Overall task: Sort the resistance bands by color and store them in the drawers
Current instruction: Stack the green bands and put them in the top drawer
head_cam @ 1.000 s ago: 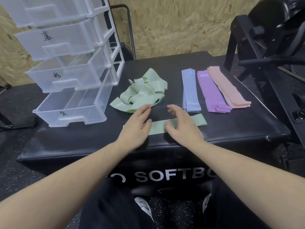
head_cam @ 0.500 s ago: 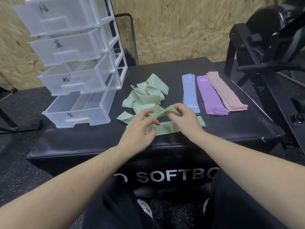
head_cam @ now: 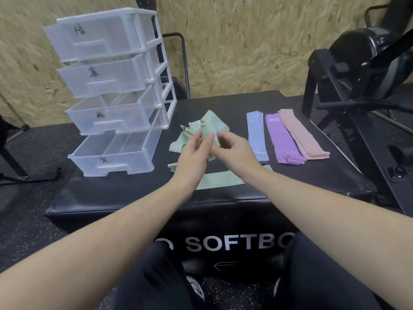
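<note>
Both hands, left (head_cam: 194, 151) and right (head_cam: 232, 148), pinch a green band (head_cam: 211, 128) lifted off the green heap (head_cam: 178, 145), probably to flatten it onto the laid-out band (head_cam: 220, 180), beside the blue (head_cam: 257, 137), purple (head_cam: 283, 139) and pink (head_cam: 301, 135) stacks, drawers (head_cam: 116, 101) open

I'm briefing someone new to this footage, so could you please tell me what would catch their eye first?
Both bare hands, left hand and right hand, pinch a crumpled pale green elastic band mid-way across the black padded box. Right of them lie neat blue, purple and peach band stacks; left stands a clear plastic four-drawer unit, drawers pulled open.
</note>
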